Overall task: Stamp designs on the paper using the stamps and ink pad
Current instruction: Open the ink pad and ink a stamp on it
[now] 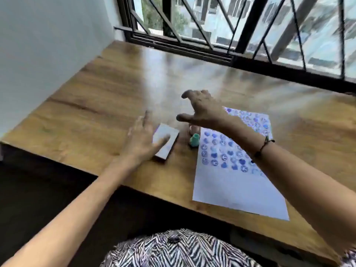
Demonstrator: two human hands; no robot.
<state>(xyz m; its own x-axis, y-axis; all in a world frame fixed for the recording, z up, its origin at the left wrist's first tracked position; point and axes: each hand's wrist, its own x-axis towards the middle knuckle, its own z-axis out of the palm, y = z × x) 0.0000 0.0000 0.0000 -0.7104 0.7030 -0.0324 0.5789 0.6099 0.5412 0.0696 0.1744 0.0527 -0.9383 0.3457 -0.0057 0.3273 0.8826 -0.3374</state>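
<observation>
counter [96, 105] wooden, by window | paper [231, 182] flat at right, blue stamped rows on far half | ink pad [165, 142] closed, left of paper | left hand [141, 139] fingers spread, over pad | right hand [202, 110] fingers spread, empty, above stamps | green stamp [194, 140] and pink stamp [194, 129] upright between pad and paper

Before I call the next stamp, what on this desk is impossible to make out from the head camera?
- Pink stamp: mostly hidden under the right hand.
- White sheet of paper: right side covered by the forearm; prints too blurred to identify.
- Rectangular ink pad case: partly behind the blurred left hand.
</observation>
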